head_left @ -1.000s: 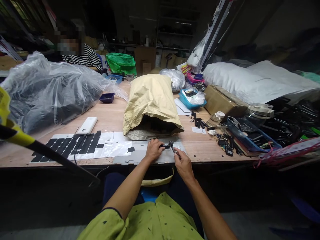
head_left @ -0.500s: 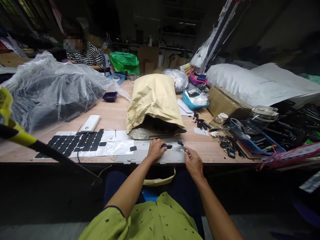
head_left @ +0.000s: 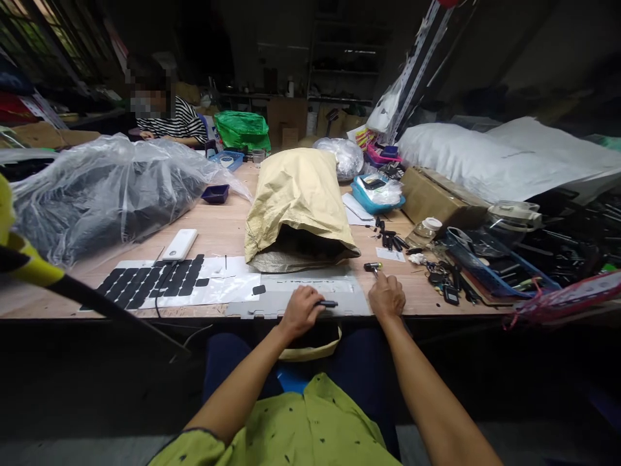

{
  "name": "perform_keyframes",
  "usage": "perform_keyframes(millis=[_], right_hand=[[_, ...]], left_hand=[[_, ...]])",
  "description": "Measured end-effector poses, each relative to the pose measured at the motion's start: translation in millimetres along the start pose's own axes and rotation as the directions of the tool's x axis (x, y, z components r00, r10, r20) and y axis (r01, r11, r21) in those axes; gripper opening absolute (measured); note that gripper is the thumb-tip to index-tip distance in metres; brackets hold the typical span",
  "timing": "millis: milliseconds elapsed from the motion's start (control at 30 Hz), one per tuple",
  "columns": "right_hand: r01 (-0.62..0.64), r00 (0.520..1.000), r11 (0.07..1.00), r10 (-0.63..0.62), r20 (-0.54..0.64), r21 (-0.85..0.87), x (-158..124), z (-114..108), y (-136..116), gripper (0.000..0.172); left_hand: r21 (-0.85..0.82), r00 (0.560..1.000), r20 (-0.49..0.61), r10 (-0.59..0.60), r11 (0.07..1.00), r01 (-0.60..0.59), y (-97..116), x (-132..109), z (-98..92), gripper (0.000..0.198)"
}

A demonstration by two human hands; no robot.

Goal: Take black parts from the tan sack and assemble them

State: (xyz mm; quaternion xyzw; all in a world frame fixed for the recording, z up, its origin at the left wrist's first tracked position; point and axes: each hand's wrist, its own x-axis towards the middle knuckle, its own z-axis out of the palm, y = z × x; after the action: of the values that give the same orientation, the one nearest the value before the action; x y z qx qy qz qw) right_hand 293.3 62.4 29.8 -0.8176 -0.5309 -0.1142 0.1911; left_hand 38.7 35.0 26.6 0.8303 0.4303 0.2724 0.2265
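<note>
— My left hand (head_left: 299,310) pinches a slim black part (head_left: 326,303) at the lower centre of the frame; my right hand (head_left: 387,296) grips a small hammer (head_left: 371,267) just right of it.

— And the job?

— Seemingly midway: black pads (head_left: 155,281) fill the white sheet (head_left: 228,285) at lower left, while the grey plate (head_left: 315,288) under my hands carries no pads except one near its left end.

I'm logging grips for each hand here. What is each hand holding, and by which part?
The left hand pinches a slim black part by its near end. The right hand grips a small hammer-like tool by its handle's lower end.
</note>
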Motion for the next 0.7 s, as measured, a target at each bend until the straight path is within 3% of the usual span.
perform_keyframes(millis=[67, 133, 233, 300, 367, 400, 467, 533, 567, 633, 700], right_hand=[[0.006, 1.000, 1.000, -0.006, -0.016, -0.006, -1.0, 2.8, 0.9, 0.036], [0.005, 1.000, 1.000, -0.005, -0.018, -0.014, -1.3, 4.0, 1.4, 0.036], [0.007, 1.000, 1.000, -0.007, -0.023, -0.021, -1.0, 3.8, 1.3, 0.036], [0.005, 1.000, 1.000, -0.006, -0.020, -0.025, -0.7, 3.2, 1.2, 0.037], [0.005, 1.000, 1.000, -0.006, -0.013, -0.025, -0.5, 2.4, 1.7, 0.038], [0.007, 1.000, 1.000, -0.007, -0.011, -0.022, -0.6, 2.0, 2.1, 0.038], [0.008, 1.000, 1.000, -0.008, -0.017, -0.009, -1.3, 0.9, 2.9, 0.038], [0.003, 1.000, 1.000, -0.003, -0.019, 0.003, -2.4, -1.7, 2.4, 0.038], [-0.003, 1.000, 1.000, 0.003, -0.008, 0.005, -3.0, -3.9, 1.2, 0.038], [-0.019, 0.999, 1.000, 0.019, 0.045, 0.001, -2.8, -11.0, -3.7, 0.040], [-0.035, 0.991, 0.999, 0.034, 0.130, 0.000, 0.3, -23.6, -11.4, 0.041]], left_hand=[[-0.052, 0.995, -0.002, 0.102, 0.993, -0.102, -2.0, -39.0, 10.4, 0.026], [-0.063, 0.997, -0.010, 0.073, 0.995, -0.074, -7.7, -74.1, 21.1, 0.030], [0.032, 0.978, 0.024, -0.207, 0.978, 0.206, -18.7, -101.8, 33.0, 0.030], [0.137, 0.903, 0.074, -0.423, 0.901, 0.411, -22.5, -102.9, 36.8, 0.028], [0.207, 0.838, 0.114, -0.534, 0.837, 0.506, -20.1, -97.0, 36.2, 0.032], [0.213, 0.836, 0.126, -0.534, 0.838, 0.503, -16.1, -93.8, 33.9, 0.035], [0.164, 0.897, 0.134, -0.421, 0.902, 0.399, -2.6, -91.0, 24.1, 0.036], [0.071, 0.977, 0.132, -0.166, 0.985, 0.157, 16.5, -96.3, 5.1, 0.031], [0.023, 0.993, 0.121, -0.005, 1.000, 0.003, 26.9, -103.0, -8.7, 0.028], [-0.031, 0.962, 0.050, 0.268, 0.963, -0.266, 46.0, -124.5, -44.5, 0.026], [-0.006, 0.931, -0.124, 0.342, 0.938, -0.346, 58.9, -155.9, -87.7, 0.028]])
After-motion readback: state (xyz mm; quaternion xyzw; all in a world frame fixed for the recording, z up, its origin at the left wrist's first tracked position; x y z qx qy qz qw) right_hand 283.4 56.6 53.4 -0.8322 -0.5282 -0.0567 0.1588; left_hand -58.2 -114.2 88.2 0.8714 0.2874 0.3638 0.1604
